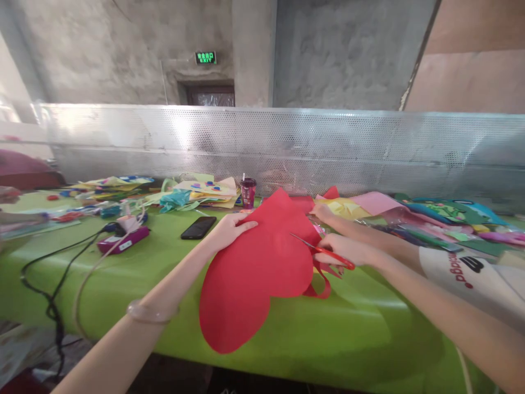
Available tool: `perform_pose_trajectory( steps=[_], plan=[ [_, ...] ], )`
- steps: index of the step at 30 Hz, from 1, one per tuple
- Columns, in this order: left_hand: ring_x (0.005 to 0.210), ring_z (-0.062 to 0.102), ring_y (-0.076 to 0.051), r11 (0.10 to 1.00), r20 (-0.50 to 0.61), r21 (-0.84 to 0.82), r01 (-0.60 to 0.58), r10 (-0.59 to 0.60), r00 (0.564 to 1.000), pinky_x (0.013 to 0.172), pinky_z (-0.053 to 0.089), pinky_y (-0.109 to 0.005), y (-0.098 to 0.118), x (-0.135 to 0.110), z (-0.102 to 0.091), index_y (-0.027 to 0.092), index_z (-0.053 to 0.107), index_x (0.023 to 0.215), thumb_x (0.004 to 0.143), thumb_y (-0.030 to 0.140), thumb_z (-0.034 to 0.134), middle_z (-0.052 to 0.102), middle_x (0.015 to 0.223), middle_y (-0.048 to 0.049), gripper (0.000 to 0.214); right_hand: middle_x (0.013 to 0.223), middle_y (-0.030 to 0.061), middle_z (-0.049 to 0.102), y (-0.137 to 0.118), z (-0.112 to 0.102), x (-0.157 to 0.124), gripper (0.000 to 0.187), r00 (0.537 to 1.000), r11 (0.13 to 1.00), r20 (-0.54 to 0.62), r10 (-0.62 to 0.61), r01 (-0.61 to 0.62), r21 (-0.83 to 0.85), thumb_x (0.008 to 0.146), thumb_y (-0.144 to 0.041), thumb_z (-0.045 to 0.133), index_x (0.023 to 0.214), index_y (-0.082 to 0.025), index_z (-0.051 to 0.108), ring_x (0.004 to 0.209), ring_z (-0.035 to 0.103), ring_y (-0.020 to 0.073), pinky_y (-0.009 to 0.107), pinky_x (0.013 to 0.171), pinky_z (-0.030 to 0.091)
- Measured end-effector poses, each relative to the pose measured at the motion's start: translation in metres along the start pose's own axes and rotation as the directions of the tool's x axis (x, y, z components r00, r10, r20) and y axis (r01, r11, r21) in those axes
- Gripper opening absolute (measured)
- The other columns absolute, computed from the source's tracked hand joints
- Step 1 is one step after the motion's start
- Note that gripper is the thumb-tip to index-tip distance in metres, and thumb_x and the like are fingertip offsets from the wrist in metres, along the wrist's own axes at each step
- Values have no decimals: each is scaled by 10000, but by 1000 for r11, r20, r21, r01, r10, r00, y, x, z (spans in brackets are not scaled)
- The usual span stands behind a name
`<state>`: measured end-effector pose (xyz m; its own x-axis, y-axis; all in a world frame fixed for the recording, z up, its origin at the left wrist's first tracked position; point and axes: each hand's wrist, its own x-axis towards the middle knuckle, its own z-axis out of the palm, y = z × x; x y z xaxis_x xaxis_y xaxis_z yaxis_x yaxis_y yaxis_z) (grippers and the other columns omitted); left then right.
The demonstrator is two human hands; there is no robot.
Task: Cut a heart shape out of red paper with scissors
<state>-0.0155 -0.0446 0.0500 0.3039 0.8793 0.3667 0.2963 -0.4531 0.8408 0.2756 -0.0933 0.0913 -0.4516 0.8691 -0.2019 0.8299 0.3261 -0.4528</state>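
Note:
A large red paper sheet (254, 273) with rounded, cut edges lies over the front of the green table (369, 328). My left hand (229, 227) pinches its upper left edge, thumb on top. My right hand (342, 250) grips red-handled scissors (324, 251), whose blades bite into the sheet's right edge. A thin red offcut strip (322, 287) curls below the scissors. Another person's hand (324, 212), on an arm with a white sleeve (471, 276), touches the sheet's far right corner.
A black phone (198, 227) lies left of the sheet, a purple device (123, 239) with black cables further left. A small dark cup (248, 192) and piles of coloured paper (205, 191) line the back, before a perforated metal panel (287, 142). More coloured sheets (443, 219) lie at right.

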Motion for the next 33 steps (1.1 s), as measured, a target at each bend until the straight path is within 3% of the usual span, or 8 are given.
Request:
perform_pose_trajectory(
  steps=[3,7,14,19,24,33],
  plan=[
    [804,652,-203,1000,29,0,-1,1,1000,660,521,-259,-1,1,0,183,664,925,785,452,595,702,916,-22,311,370,-21,405,3,1,1,349,1000,1000,7,15,-15,2,769,-221,412,425,-205,358,365,435,102,237,405,353],
    [820,649,-210,1000,55,19,-9,8,998,689,518,-274,1,3,0,185,661,967,787,472,584,700,931,-29,347,432,-16,505,5,4,2,210,1000,1000,-4,29,-29,4,733,-223,446,527,-188,450,381,439,93,218,392,327],
    [888,628,-222,996,73,83,-26,20,997,730,500,-266,2,6,-1,185,672,960,776,480,596,685,997,-32,356,394,-44,435,1,5,1,224,999,999,1,32,-32,-35,736,-253,455,524,-180,448,359,401,74,200,381,294],
    [843,643,-216,997,130,74,-17,7,992,674,511,-260,0,6,1,188,667,992,782,484,584,698,947,-26,373,441,-24,486,-2,4,1,224,999,999,30,12,-11,-47,737,-276,459,537,-176,459,396,446,89,206,397,328],
    [844,642,-219,996,154,85,-15,2,988,667,510,-266,2,6,3,196,664,1020,781,492,577,693,980,-32,391,423,-45,431,-2,4,3,186,998,999,53,-16,19,-50,708,-250,469,536,-179,466,382,370,73,211,409,322],
    [813,630,-223,990,181,141,-31,5,983,641,486,-263,5,9,4,197,676,962,762,526,581,695,918,-26,396,438,-46,432,0,6,3,206,997,998,67,-28,31,-50,735,-300,446,560,-189,440,410,458,98,217,426,378]
  ],
)
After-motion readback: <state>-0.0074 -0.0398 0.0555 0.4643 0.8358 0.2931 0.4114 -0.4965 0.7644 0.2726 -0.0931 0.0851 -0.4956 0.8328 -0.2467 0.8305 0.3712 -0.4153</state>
